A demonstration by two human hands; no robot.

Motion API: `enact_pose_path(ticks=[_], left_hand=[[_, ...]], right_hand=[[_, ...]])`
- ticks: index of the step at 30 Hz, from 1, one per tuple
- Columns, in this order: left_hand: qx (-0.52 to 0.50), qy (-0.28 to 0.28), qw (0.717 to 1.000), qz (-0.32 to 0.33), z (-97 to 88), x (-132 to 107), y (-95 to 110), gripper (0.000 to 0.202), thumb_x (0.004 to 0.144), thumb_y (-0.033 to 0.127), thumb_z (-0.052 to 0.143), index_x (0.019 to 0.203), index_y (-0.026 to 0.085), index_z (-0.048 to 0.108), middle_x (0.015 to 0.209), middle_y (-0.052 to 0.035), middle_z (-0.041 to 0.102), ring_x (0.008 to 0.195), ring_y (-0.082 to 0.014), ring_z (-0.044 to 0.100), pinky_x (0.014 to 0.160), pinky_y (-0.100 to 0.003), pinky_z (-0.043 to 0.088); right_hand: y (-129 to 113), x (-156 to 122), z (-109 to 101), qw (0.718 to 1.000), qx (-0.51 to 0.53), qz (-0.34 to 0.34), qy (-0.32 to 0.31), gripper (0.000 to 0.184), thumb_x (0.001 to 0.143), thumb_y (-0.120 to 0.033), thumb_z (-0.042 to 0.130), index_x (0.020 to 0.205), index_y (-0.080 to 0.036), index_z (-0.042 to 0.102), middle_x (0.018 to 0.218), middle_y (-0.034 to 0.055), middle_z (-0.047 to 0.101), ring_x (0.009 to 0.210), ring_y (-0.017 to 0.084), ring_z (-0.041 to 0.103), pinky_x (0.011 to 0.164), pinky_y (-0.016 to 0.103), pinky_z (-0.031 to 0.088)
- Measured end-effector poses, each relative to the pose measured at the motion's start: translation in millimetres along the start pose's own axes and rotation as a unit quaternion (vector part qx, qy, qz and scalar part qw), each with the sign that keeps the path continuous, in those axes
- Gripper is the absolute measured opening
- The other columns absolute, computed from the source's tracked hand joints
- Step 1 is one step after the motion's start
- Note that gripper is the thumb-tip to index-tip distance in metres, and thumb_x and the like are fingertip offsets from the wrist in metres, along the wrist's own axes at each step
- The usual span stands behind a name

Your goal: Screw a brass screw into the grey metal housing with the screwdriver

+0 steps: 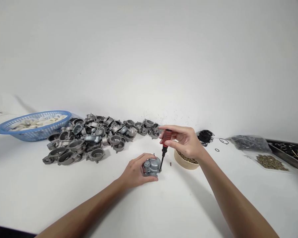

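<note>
Screwdriver was held near upright, pinched by right hand fingers, tip set down on grey metal housing gripped by left hand on table.

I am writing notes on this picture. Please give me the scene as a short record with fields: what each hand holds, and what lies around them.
left hand: grips a grey metal part on the white table
right hand: holds a red screwdriver upright, tip down at the part
bowl: beside the right hand, holds small screws
pile: grey metal parts, behind the left hand
basket: blue, far left, white pieces inside
rings: black, right of the bowl
tray: far right
</note>
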State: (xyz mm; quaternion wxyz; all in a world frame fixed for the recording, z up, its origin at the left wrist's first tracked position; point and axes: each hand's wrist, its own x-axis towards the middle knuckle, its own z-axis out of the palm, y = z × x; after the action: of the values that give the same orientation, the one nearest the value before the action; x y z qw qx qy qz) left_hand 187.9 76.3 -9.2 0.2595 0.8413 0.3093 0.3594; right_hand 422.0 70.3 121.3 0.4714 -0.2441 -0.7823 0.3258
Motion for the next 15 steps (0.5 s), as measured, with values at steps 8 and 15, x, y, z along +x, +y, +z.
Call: enact_pose_path(ticks=[8,15], left_hand=[[-0.005,-0.005,1.000,-0.005,0.3,0.4,0.5,0.063,0.072,0.046,0.081,0.127,0.028,0.056,0.125,-0.0070,0.063,0.101,-0.0230,0.065,0.080,-0.032,0.056],[-0.011,-0.009,1.000,-0.003,0.4,0.7,0.2,0.064,0.073,0.047,0.081,0.128,0.026,0.056,0.127,-0.0081,0.063,0.101,-0.0231,0.065,0.080,-0.031,0.056]], right_hand=[[3.4,-0.9,-3.5,1.000,-0.007,0.003,0.018,0.040,0.088,-0.026,0.070,0.128,-0.026,0.067,0.099,0.0061,0.070,0.088,0.021,0.068,0.077,0.039,0.060],[4.4,0.1,-4.0,1.000,-0.027,0.001,0.013,0.041,0.089,-0.025,0.069,0.130,-0.027,0.065,0.100,0.0062,0.069,0.090,0.021,0.067,0.080,0.042,0.060]])
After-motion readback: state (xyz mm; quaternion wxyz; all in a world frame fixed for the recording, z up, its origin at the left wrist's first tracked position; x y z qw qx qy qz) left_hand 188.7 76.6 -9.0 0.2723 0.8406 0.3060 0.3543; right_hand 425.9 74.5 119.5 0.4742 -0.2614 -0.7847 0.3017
